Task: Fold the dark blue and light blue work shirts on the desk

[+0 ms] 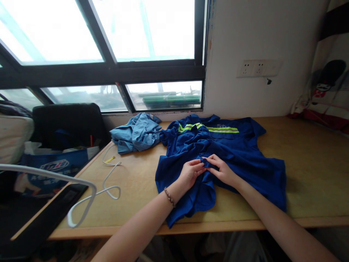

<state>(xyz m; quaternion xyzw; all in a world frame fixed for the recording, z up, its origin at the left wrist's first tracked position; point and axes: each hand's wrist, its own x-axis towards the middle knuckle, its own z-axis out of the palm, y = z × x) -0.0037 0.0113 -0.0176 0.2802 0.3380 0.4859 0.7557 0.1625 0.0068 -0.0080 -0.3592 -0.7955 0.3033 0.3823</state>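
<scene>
A dark blue work shirt (234,149) with a yellow-green reflective stripe lies spread and rumpled on the wooden table (313,174). Both hands meet over the middle of its front, pinching a small fold of the cloth. My left hand (191,173), with a beaded bracelet at the wrist, has its thumb and fingers closed on the fabric. Opposite it, my right hand (220,170) grips the same fold between thumb and fingers. What the fingertips press on, perhaps a button or an edge, is too small to make out.
A crumpled light blue garment (137,133) lies at the back left of the table. A white cable (109,189) loops along the left edge. Beside the table stand a black chair (68,120) and a blue bag (54,167). Wall sockets (253,68) sit above the back edge.
</scene>
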